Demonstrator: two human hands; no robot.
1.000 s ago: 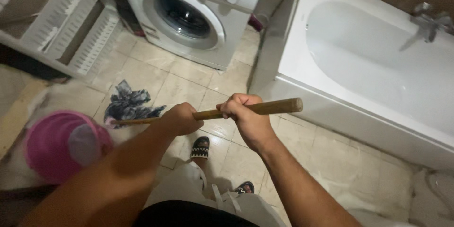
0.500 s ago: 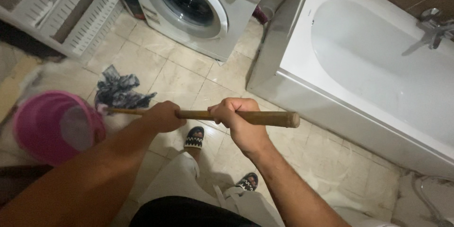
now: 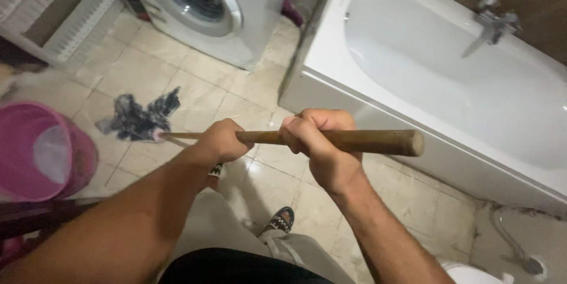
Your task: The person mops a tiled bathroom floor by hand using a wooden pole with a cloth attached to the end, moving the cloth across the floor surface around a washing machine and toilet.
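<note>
Both hands (image 3: 266, 142) on mop handle (image 3: 354, 141)

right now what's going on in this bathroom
A person is mopping the tiled floor. Both hands grip a wooden mop handle: the left hand lower down, the right hand nearer the top end. The dark rag mop head lies on the tiles beside a pink bucket. A white washing machine stands ahead, and a white bathtub runs along the right.
</note>
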